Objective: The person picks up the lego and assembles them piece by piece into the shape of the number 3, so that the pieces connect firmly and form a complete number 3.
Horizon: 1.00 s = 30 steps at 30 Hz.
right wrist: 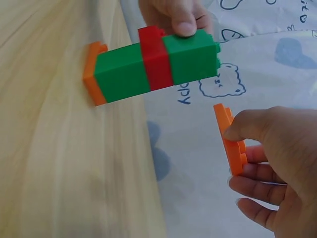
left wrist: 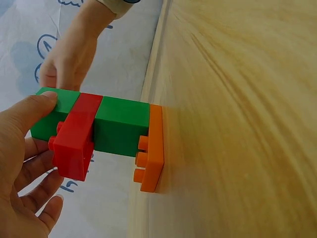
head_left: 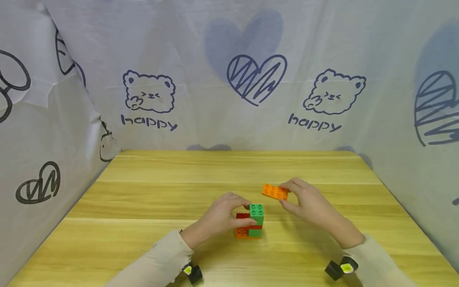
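Note:
A stack of toy building bricks stands on the table: an orange plate (left wrist: 156, 148) at the base, a green block (left wrist: 121, 124), a flat red plate (left wrist: 74, 146) jutting to one side, and another green block (head_left: 256, 209) on top with bare studs. My left hand (head_left: 224, 213) pinches the upper green block between thumb and fingers. My right hand (head_left: 310, 201) holds a loose orange plate (head_left: 274, 191) by its right end, studs up, in the air to the right of the stack and apart from it. Its thumb lies along the flat underside in the right wrist view.
The wooden table (head_left: 143, 199) carries the stack near its front middle. White cloth (head_left: 201, 79) printed with bears and hearts hangs behind and along both sides. A dark band with a yellow-marked block (head_left: 347, 267) sits at each wrist.

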Each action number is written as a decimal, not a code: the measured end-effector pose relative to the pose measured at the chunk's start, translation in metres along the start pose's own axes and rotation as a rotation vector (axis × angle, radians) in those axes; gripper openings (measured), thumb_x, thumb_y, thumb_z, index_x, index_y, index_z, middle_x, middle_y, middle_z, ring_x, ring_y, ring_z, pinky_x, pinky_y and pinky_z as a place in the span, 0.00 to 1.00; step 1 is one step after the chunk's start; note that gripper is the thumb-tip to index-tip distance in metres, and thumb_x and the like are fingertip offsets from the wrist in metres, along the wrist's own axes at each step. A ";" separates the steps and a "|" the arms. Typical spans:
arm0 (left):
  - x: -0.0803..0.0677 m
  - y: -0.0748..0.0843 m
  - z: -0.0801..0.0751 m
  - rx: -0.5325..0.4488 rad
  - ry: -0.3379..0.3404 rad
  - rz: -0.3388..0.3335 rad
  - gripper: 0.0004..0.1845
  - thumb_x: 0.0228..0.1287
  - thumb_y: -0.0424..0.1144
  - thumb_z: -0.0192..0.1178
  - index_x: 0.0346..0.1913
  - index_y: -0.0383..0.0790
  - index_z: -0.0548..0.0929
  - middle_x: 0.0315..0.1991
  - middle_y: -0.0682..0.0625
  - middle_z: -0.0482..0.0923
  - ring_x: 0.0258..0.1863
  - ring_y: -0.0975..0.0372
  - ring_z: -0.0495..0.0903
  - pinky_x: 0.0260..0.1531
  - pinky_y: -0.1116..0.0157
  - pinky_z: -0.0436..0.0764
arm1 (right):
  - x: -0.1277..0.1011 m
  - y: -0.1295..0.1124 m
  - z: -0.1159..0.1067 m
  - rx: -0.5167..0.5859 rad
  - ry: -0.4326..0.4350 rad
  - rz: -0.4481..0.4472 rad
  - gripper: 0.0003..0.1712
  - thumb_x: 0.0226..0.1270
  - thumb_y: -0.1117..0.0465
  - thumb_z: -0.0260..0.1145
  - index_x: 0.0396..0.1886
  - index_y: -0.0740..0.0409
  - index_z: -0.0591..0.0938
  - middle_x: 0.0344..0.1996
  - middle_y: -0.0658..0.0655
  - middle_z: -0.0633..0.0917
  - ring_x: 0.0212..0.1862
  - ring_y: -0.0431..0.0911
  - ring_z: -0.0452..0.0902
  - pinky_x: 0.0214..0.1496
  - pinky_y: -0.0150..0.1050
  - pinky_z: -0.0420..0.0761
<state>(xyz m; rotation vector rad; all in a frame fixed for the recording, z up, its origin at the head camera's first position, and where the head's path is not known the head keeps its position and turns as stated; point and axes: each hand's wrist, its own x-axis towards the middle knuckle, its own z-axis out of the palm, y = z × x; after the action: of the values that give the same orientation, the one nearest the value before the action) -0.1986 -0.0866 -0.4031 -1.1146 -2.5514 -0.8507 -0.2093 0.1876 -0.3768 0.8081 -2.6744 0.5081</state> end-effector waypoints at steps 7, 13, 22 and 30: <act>0.002 -0.001 -0.003 -0.015 -0.027 -0.012 0.23 0.55 0.53 0.72 0.49 0.42 0.86 0.43 0.55 0.84 0.45 0.61 0.78 0.47 0.62 0.78 | 0.003 -0.007 -0.012 0.050 0.016 -0.066 0.22 0.61 0.55 0.73 0.54 0.56 0.82 0.43 0.47 0.81 0.43 0.42 0.78 0.46 0.43 0.81; 0.006 -0.002 -0.005 -0.003 -0.040 0.029 0.22 0.53 0.51 0.74 0.46 0.42 0.86 0.41 0.56 0.84 0.43 0.61 0.79 0.46 0.64 0.78 | 0.005 -0.011 -0.018 0.101 0.004 -0.126 0.21 0.63 0.55 0.72 0.54 0.53 0.82 0.45 0.45 0.82 0.45 0.40 0.78 0.47 0.42 0.81; 0.011 -0.004 -0.008 -0.049 -0.080 0.031 0.21 0.51 0.51 0.75 0.44 0.42 0.86 0.40 0.55 0.84 0.41 0.63 0.79 0.44 0.65 0.78 | 0.009 -0.017 -0.019 0.199 -0.064 -0.195 0.20 0.62 0.54 0.73 0.53 0.50 0.82 0.46 0.43 0.81 0.46 0.37 0.77 0.48 0.40 0.81; 0.015 -0.009 -0.008 -0.079 -0.117 0.034 0.19 0.49 0.53 0.75 0.38 0.46 0.83 0.37 0.55 0.83 0.37 0.62 0.79 0.39 0.64 0.79 | 0.013 -0.021 -0.019 0.258 -0.157 -0.249 0.18 0.64 0.56 0.71 0.54 0.49 0.82 0.48 0.43 0.81 0.46 0.40 0.77 0.50 0.40 0.80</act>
<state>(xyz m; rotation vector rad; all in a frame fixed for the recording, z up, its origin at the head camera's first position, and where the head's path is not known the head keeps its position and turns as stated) -0.2153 -0.0870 -0.3940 -1.2625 -2.6045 -0.9111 -0.2038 0.1727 -0.3501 1.2837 -2.6245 0.7637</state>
